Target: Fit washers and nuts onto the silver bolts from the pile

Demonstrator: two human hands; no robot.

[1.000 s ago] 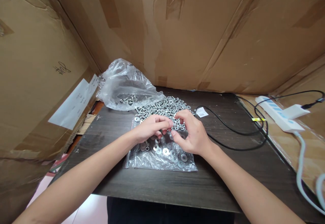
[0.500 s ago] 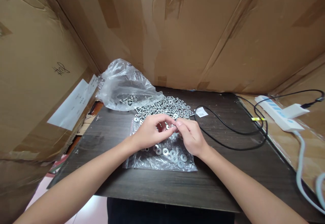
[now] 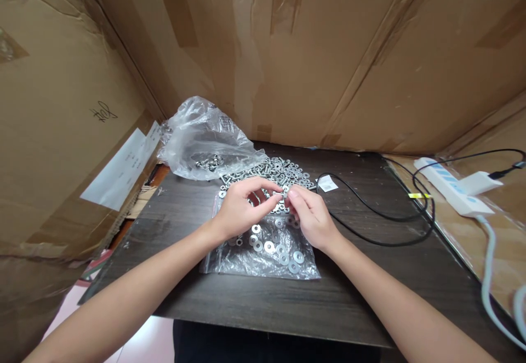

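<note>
My left hand (image 3: 242,206) pinches a small silver bolt (image 3: 278,193) between thumb and forefinger, above the heap of hardware. My right hand (image 3: 311,215) meets it at the bolt's other end, thumb and forefinger pressed together; the tiny piece in that pinch is mostly hidden. Behind the fingers lies a pile of loose bolts, nuts and washers (image 3: 283,171). Below them, several flat washers (image 3: 269,247) are spread on a transparent zip bag (image 3: 258,267).
A crumpled plastic bag (image 3: 197,127) with bolts inside stands at the back left. A black cable (image 3: 382,242) loops across the dark table (image 3: 205,302) towards a white power strip (image 3: 452,185). A small white label (image 3: 327,182) lies near the pile. Cardboard walls (image 3: 308,67) enclose the table.
The fingertips of my two hands have parted slightly, so the bolt between them shows more. My right hand has shifted a little to the right. The view has moved slightly.
</note>
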